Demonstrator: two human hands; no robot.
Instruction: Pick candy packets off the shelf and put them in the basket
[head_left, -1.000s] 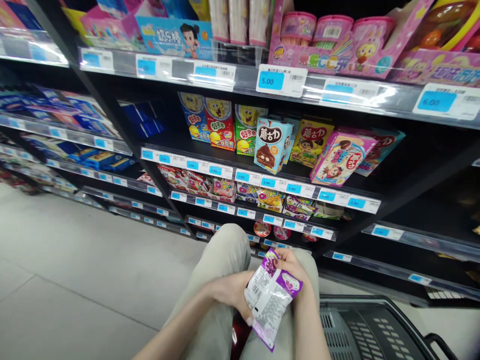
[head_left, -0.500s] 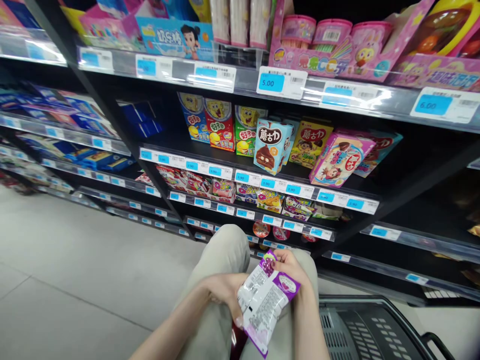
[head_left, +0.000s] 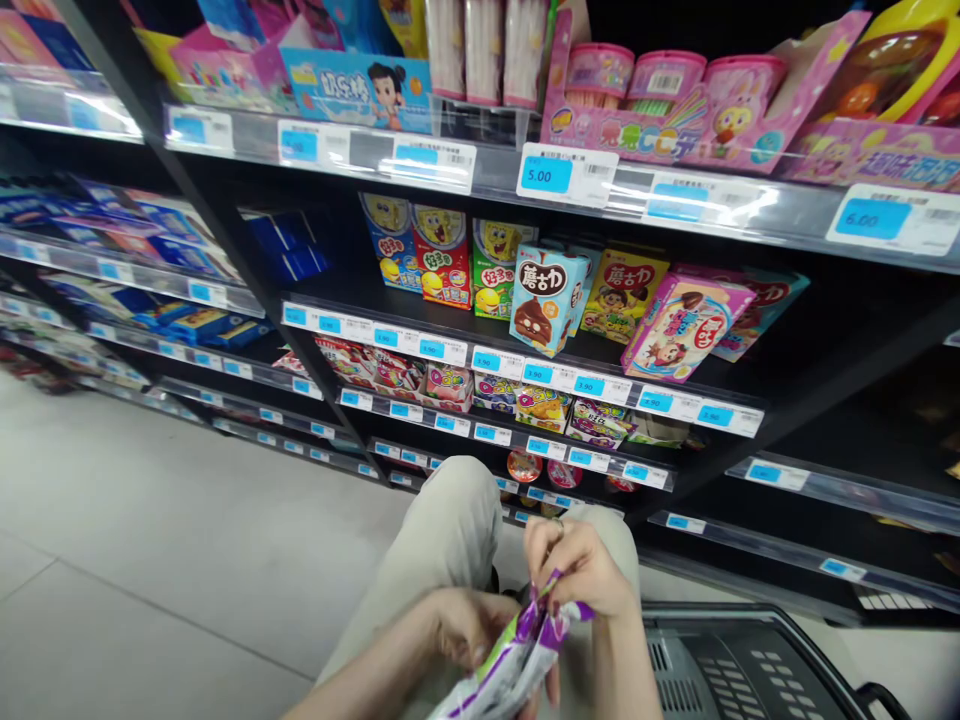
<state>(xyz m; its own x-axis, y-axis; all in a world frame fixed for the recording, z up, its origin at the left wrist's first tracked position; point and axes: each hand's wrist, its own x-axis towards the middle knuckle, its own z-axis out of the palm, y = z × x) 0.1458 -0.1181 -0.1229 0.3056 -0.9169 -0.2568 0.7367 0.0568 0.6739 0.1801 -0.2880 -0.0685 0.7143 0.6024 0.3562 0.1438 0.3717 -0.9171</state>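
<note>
A purple and white candy bag [head_left: 504, 668] is held between my hands above my lap, its near end running down to the bottom edge of the view. My right hand [head_left: 576, 565] pinches the bag's upper end, fingers bent over the purple edge. On the left side, my left hand [head_left: 471, 625] is closed around the bag's body; some of its fingers are hidden behind the bag. The bag is seen edge-on and looks creased lengthwise. My knees [head_left: 461, 500] in pale trousers are bent just beyond it.
A grey plastic basket [head_left: 750, 612] stands on the floor at my right. Ahead, a shelf holds a blue snack box [head_left: 550, 300], a pink snack box [head_left: 686, 328] and several others. Above is a shelf edge with price tags [head_left: 568, 176]. Grey tiled floor [head_left: 150, 540] lies to the left.
The bag has turned from showing its printed back to edge-on and now sits lower. My right hand has shifted its hold to pinch the top edge from above.
</note>
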